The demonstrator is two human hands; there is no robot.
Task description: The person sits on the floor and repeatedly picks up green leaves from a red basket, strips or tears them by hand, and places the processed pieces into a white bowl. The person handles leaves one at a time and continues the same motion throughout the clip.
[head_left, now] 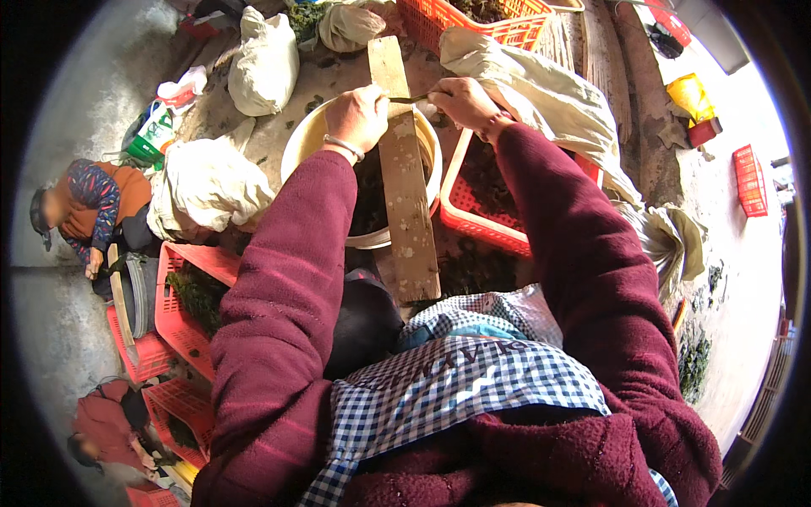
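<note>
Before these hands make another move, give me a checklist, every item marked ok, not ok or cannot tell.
1. Left hand gripping the dark strip: ok, fingers closed on one end.
2. Right hand gripping the strip: ok, closed on the other end.
3. Strip resting on the wooden board: cannot tell; it crosses above it in view, but contact is unclear.
4. Board spanning the bucket: ok, it lies across the mouth.
5. Right sleeve clear of the red basket: cannot tell; it overlaps it in view.

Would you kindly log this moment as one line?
Left hand: pinching dark strand | Right hand: pinching its other end | Wooden plank: across cream bucket, beneath strand
</note>
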